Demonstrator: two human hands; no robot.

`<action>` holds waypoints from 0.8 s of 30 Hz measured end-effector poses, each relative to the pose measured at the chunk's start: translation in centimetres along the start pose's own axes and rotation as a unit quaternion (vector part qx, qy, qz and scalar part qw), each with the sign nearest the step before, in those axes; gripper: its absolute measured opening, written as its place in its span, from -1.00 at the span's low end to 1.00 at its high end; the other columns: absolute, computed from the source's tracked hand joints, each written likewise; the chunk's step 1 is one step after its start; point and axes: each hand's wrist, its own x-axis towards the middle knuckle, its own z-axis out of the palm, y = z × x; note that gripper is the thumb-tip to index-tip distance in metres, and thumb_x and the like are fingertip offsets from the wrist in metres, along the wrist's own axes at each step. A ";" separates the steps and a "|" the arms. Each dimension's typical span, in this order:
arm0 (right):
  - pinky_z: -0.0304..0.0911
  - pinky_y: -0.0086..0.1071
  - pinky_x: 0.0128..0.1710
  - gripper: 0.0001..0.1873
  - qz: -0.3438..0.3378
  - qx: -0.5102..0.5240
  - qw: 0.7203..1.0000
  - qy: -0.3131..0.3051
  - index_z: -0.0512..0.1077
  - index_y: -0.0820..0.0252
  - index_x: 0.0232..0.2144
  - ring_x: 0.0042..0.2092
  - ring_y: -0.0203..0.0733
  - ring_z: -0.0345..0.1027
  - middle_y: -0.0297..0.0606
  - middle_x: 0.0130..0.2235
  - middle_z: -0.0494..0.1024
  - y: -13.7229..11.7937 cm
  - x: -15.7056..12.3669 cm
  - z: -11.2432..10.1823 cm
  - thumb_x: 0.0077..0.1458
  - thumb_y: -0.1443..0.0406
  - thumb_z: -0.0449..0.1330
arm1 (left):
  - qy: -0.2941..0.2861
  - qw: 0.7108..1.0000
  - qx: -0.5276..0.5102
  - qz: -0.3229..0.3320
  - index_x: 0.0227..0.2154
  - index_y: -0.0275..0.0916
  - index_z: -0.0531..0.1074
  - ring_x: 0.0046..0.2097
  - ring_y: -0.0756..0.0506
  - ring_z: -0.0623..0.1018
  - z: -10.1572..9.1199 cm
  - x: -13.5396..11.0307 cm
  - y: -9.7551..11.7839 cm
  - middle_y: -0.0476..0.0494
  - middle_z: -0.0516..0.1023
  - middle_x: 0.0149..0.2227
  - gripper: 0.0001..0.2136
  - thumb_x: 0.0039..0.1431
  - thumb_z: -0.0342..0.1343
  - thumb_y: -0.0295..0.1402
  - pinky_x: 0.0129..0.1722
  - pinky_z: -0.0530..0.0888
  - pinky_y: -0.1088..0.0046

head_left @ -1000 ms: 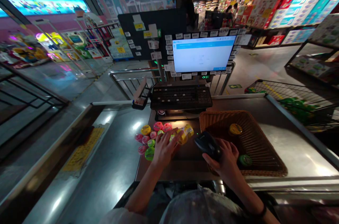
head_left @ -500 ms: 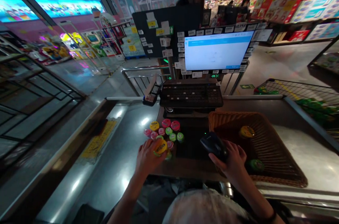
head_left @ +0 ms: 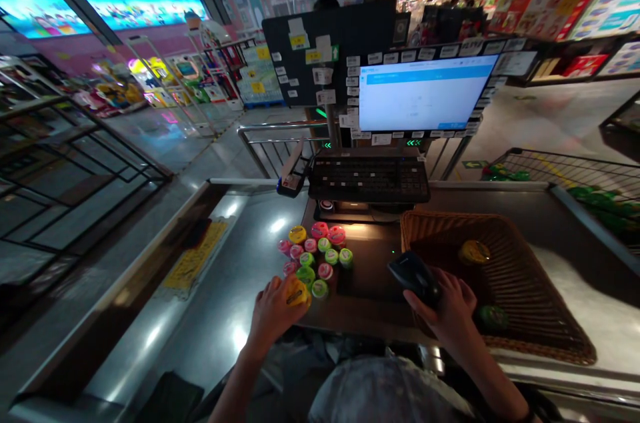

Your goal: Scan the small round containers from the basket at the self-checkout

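Note:
My left hand [head_left: 275, 311] is closed around a yellow-lidded tub [head_left: 297, 293] at the near edge of a cluster of small round tubs. Just beyond it stand a larger green tub [head_left: 305, 275], a small green tub [head_left: 320, 288] and a pink one [head_left: 325, 271]. Farther back are another yellow tub [head_left: 297, 234] and red-pink tubs [head_left: 337, 234]. In my right hand [head_left: 447, 300] is a black barcode scanner [head_left: 414, 275], pointing up and left beside a wicker basket [head_left: 543, 283]. Inside the basket lie a yellow tub [head_left: 475, 252] and a green tub [head_left: 493, 318].
Behind the tubs sits a black keyboard [head_left: 370, 176] below a lit monitor [head_left: 425, 96] edged with labels. A small device [head_left: 291, 184] stands left of the keyboard. A yellow cloth [head_left: 197, 256] lies on the metal counter [head_left: 250, 236]. Beyond the counter's right side is a wire cart [head_left: 590, 176].
My left hand has drawn the yellow tub slightly toward me and left, uncovering green tubs. A warm light now shines below the keyboard. The view has shifted a little.

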 end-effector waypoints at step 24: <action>0.08 0.05 0.07 -0.18 0.145 -0.016 0.985 0.088 0.48 0.16 -0.19 -0.05 0.16 0.38 -0.03 -0.19 0.59 6.5 0.3 -4.1 0.00 -0.37 -0.08 | 0.153 0.964 -0.115 0.187 0.16 -0.10 0.32 0.16 -0.19 0.45 3.2 1.9 11.0 -0.17 0.49 0.12 -0.62 0.30 0.04 -0.33 0.18 0.37 0.18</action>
